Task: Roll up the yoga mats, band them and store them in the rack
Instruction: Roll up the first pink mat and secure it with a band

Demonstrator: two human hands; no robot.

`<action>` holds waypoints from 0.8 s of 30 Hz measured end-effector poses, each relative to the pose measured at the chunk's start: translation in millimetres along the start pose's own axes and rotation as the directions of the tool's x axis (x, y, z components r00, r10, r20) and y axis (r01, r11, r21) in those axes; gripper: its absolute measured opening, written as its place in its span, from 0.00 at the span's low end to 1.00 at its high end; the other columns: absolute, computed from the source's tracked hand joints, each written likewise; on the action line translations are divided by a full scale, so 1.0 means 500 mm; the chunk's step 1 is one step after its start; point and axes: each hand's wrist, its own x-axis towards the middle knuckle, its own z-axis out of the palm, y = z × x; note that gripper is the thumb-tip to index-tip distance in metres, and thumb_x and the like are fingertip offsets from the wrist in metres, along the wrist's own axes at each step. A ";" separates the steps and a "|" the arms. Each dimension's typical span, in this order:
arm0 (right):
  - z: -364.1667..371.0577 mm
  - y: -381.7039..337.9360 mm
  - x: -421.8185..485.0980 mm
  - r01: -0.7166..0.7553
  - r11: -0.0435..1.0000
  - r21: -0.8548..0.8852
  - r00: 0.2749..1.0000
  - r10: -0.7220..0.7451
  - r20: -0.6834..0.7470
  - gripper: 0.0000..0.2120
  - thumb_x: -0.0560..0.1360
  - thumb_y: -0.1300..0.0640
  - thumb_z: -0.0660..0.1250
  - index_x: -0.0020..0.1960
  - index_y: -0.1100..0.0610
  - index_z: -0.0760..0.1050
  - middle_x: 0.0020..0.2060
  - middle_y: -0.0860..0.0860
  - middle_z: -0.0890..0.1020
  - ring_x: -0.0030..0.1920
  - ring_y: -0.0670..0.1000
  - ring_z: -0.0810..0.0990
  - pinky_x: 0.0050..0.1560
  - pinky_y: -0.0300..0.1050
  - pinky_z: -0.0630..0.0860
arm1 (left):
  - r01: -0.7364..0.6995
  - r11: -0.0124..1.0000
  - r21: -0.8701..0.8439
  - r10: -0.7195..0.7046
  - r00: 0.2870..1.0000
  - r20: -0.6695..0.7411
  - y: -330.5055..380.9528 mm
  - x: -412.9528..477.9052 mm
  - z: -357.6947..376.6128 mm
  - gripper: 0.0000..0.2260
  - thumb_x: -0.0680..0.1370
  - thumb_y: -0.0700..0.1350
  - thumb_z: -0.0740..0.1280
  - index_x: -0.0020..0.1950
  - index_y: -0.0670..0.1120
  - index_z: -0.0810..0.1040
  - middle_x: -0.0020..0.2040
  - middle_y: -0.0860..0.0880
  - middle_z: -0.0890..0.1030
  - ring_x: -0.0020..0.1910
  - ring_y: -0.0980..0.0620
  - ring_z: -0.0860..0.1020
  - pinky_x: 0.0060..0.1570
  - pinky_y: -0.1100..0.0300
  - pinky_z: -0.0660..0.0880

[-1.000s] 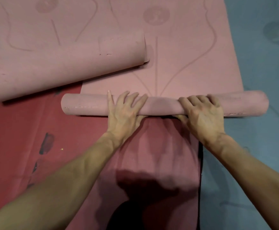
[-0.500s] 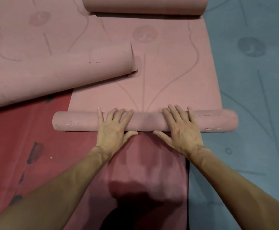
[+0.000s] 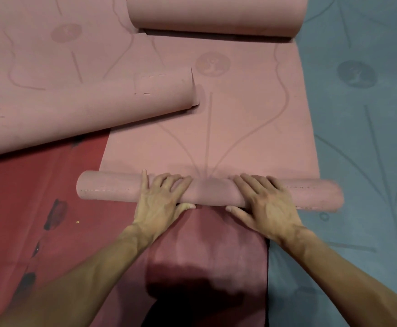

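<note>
Foam in the partly rolled pink mat (image 3: 211, 192), lying on the floor (image 3: 27, 208), looks light, soft and springy, so the left hand (image 3: 160, 202) and right hand (image 3: 267, 205), pressing flat-fingered atop its middle, need even pressure.

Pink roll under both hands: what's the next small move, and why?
Probably push the pink roll forward a part-turn, with even pressure from both palms. The left hand and right hand lie flat on it near the middle, fingers straight. A long stretch of flat pink mat lies unrolled ahead, up to its curled far end, so banding looks premature.
</note>
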 end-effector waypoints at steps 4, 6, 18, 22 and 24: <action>0.005 -0.014 0.003 -0.112 0.994 0.020 0.993 0.111 0.038 0.33 0.83 0.34 0.51 0.77 0.54 0.71 0.75 0.54 0.74 0.74 0.57 0.72 0.78 0.62 0.61 | 0.049 0.999 -0.006 -0.049 0.994 0.101 0.005 0.007 0.001 0.37 0.78 0.74 0.51 0.78 0.52 0.69 0.69 0.47 0.78 0.69 0.42 0.75 0.74 0.24 0.53; 0.000 -0.024 0.009 -0.181 0.983 0.043 0.982 0.178 0.059 0.32 0.83 0.35 0.50 0.76 0.54 0.72 0.74 0.53 0.75 0.74 0.56 0.72 0.78 0.62 0.59 | 0.103 0.994 -0.030 -0.100 0.991 0.089 0.015 0.013 -0.003 0.33 0.80 0.71 0.50 0.77 0.53 0.71 0.68 0.49 0.79 0.69 0.43 0.74 0.74 0.25 0.52; -0.008 -0.028 0.038 -0.235 0.972 0.015 0.964 0.231 0.131 0.37 0.82 0.30 0.40 0.66 0.53 0.78 0.56 0.51 0.84 0.57 0.58 0.80 0.62 0.57 0.71 | 0.260 0.962 -0.080 -0.258 0.966 0.025 0.039 0.043 0.004 0.24 0.83 0.63 0.52 0.63 0.53 0.82 0.55 0.52 0.83 0.57 0.47 0.79 0.75 0.32 0.57; 0.002 -0.035 0.035 -0.282 0.959 0.030 0.950 0.274 0.151 0.37 0.83 0.32 0.43 0.77 0.55 0.70 0.75 0.53 0.74 0.77 0.57 0.68 0.79 0.63 0.59 | 0.250 0.963 -0.099 -0.245 0.968 0.059 0.039 0.042 0.010 0.26 0.84 0.63 0.50 0.74 0.53 0.76 0.67 0.52 0.80 0.72 0.49 0.73 0.79 0.32 0.48; 0.002 -0.036 0.036 -0.290 0.957 0.015 0.944 0.284 0.166 0.39 0.82 0.31 0.41 0.81 0.55 0.65 0.80 0.53 0.68 0.81 0.56 0.61 0.81 0.64 0.53 | 0.246 0.964 -0.096 -0.243 0.969 0.042 0.039 0.042 0.012 0.27 0.84 0.62 0.51 0.77 0.52 0.74 0.73 0.51 0.76 0.76 0.48 0.69 0.79 0.33 0.47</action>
